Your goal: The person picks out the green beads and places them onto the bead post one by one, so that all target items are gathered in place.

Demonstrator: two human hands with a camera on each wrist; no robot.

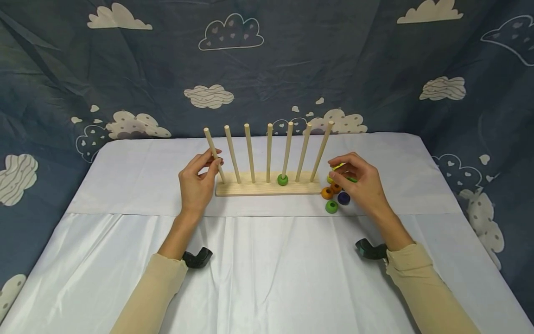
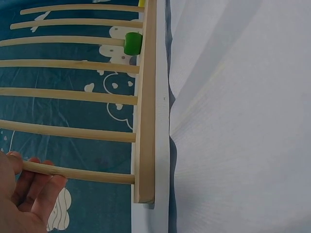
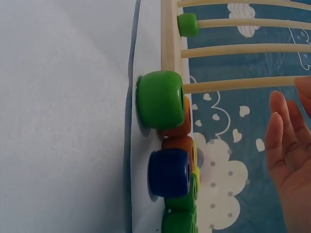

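Note:
A wooden stand point(image 1: 250, 189) with a row of upright pegs sits toward the back of the table. My left hand point(image 1: 196, 185) pinches the leftmost peg point(image 2: 92, 175) near its upper part, thumb on one side and fingers on the other. One green bead point(image 1: 282, 180) is on a peg right of the middle, down at the base. At the stand's right end, my right hand point(image 1: 362, 181) hovers over loose beads, fingers loosely bent; in the right wrist view nothing shows between them. Below it lie a green bead point(image 3: 161, 99), a blue bead point(image 3: 169, 173), orange beads point(image 1: 327, 193) and yellow ones, partly hidden.
White cloth point(image 1: 267, 269) covers the table. A dark curtain with a cloud print point(image 1: 292, 60) hangs behind its back edge and along the sides. Black wrist devices point(image 1: 198, 258) are on both forearms.

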